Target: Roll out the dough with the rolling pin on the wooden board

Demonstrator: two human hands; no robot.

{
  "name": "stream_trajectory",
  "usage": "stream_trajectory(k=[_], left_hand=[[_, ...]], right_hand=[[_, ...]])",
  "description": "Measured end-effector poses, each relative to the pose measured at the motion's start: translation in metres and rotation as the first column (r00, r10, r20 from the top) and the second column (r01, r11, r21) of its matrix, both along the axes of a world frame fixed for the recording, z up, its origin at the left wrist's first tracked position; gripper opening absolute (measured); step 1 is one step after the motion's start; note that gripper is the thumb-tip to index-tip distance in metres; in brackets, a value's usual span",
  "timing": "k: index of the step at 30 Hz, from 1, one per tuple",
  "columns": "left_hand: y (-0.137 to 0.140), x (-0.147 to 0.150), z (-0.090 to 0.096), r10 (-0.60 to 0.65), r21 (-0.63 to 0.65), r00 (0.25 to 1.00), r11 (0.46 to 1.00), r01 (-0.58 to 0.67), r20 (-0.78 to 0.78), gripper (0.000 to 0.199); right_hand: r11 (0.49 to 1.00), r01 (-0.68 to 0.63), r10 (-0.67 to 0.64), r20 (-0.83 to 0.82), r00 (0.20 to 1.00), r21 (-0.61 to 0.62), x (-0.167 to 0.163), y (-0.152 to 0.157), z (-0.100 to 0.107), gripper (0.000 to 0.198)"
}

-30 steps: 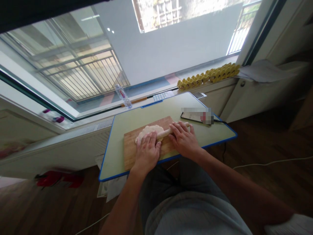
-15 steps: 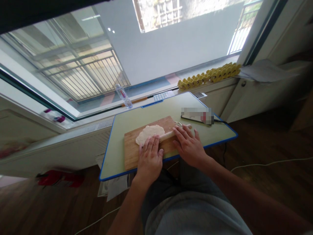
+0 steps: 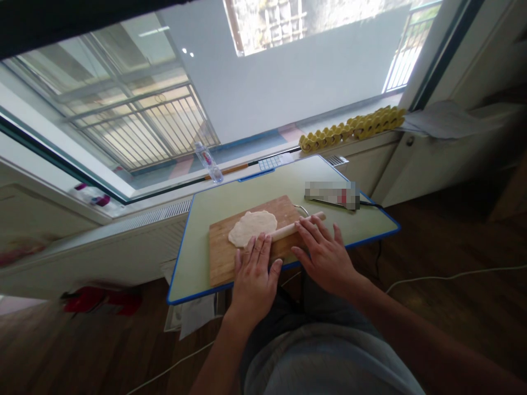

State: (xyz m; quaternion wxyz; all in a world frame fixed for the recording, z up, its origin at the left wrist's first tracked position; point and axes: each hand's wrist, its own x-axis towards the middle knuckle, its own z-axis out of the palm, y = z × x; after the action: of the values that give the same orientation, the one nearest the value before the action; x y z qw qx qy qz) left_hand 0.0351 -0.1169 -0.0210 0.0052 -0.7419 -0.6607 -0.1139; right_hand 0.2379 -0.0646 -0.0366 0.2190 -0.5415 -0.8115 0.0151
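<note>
A flattened, uneven round of dough lies on a wooden cutting board at the left of the small folding table. A pale rolling pin lies slantwise at the dough's near right edge. My left hand rests palm down with its fingers stretched over the pin's left end, which it hides. My right hand lies across the pin towards its right end, fingers spread and thumb out to the side. Neither hand wraps around the pin.
A phone-like device, partly blurred out, lies on the green table with a cable. Along the windowsill are a plastic bottle and yellow egg trays. The board has a metal handle. A pale cord crosses the floor.
The rolling pin and both hands have moved slightly towards me, uncovering more of the dough. The dough and board stay in place.
</note>
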Motion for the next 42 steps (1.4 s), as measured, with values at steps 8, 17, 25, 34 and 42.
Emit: stream_trajectory(k=[8, 17, 25, 34, 42], left_hand=[[0.045, -0.005, 0.014, 0.017, -0.004, 0.999, 1.000, -0.017, -0.039, 0.061], [0.087, -0.012, 0.028, 0.028, -0.126, 0.996, 0.991, -0.038, -0.085, 0.063], [0.124, -0.020, 0.037, 0.001, -0.196, 0.994, 0.980, -0.023, -0.112, 0.064], [0.172, -0.025, 0.030, 0.014, -0.218, 0.992, 0.975, -0.040, -0.122, 0.065], [0.210, -0.030, 0.027, -0.039, -0.245, 0.991, 0.969, 0.006, -0.132, 0.062]], right_hand=[[0.999, 0.038, -0.038, 0.003, 0.999, 0.013, -0.016, 0.037, 0.001, 0.060], [0.998, 0.019, -0.018, 0.004, 1.000, -0.062, -0.026, 0.070, 0.012, 0.064], [0.998, 0.048, -0.048, 0.003, 0.999, -0.043, -0.033, 0.083, 0.018, 0.064], [0.995, 0.099, -0.099, 0.022, 0.995, 0.015, -0.041, 0.107, 0.015, 0.060], [0.995, 0.098, -0.099, 0.028, 0.995, 0.024, -0.045, 0.115, 0.015, 0.058]])
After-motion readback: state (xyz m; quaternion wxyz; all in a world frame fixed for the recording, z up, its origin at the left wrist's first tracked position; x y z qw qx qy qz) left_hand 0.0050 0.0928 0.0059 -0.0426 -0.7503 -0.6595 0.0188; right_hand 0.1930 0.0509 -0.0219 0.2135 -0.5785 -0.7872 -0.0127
